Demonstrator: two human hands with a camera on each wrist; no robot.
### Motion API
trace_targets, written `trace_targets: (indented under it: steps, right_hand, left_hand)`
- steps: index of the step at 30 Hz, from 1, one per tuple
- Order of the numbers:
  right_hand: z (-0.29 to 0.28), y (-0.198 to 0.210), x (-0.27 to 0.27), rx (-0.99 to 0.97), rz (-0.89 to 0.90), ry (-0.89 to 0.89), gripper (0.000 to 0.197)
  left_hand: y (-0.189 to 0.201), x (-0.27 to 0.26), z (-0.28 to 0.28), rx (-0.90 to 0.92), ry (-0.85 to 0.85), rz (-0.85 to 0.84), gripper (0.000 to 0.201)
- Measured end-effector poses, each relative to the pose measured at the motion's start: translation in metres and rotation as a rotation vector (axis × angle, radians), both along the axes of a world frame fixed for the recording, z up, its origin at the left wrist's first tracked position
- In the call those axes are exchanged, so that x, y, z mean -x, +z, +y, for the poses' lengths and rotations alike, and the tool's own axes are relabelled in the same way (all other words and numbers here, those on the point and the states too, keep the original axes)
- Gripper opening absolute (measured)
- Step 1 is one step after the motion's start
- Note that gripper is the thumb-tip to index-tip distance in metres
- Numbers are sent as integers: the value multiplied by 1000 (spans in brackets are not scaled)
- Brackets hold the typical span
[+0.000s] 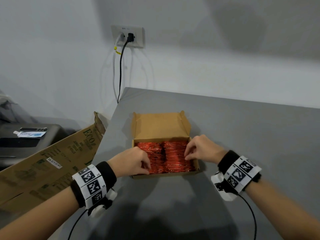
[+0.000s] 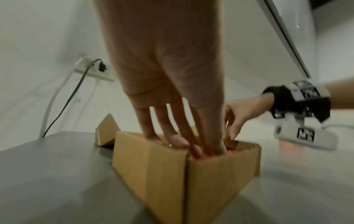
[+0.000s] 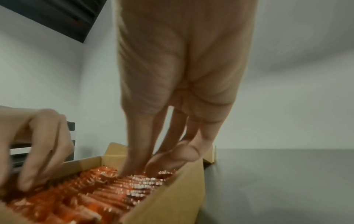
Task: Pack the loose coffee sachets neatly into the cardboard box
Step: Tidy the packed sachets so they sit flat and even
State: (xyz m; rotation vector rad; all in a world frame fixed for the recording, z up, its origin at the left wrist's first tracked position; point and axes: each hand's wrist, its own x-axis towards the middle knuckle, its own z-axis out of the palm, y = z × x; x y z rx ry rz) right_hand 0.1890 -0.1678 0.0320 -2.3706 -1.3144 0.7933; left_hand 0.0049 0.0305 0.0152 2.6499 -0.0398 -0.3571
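Note:
An open cardboard box stands on the grey table, its lid tilted back. Two rows of red coffee sachets stand on edge and fill it. My left hand reaches into the near left corner, its curled fingers and thumb pinching sachet tops. At the right row, my right hand has curled fingers and thumb closed on sachet tops. No loose sachet lies on the table.
A large flattened printed carton leans against the table's left edge, close to the box. A wall socket with two cables hangs behind. A dark machine sits low at the left. Bare table surface lies to the right of the box.

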Motion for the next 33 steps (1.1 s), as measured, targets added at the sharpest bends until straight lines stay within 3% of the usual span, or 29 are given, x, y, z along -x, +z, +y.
trace_targets:
  steps: [3,9,13,15,18,22,26,30,33]
  right_hand:
    - [-8,-5,11,24,65,66,12]
    - [-15,-18,20,-20,-76,90,11]
    - [-16,-21,24,-51,-160,113,13]
    - [-17,-25,29,-122,-139,108,12]
    - [-16,-31,35,-129,-135,128,11]
    - [-12,-35,35,-97,-203,141,11]
    - [-10,-34,33,-92,-206,154,11]
    - [-11,-29,31,-140,-119,106,12]
    - [-12,-31,34,-94,-173,142,9]
  left_hand:
    - [-6,1,0,-41,-64,26,16]
    - [-14,-7,3,-125,-70,-99,18]
    - [-20,-4,2,-151,-13,-299,14]
    - [-23,1,-5,-69,75,-338,25]
    - [-29,4,-11,-38,48,-294,49]
    - [-33,-5,-5,-83,-21,-314,41]
    - [-24,-16,-3,-17,-28,-216,26]
    - [-19,-20,1,-43,-55,-92,51]
    - [-23,-17,1,-52,-94,-89,42]
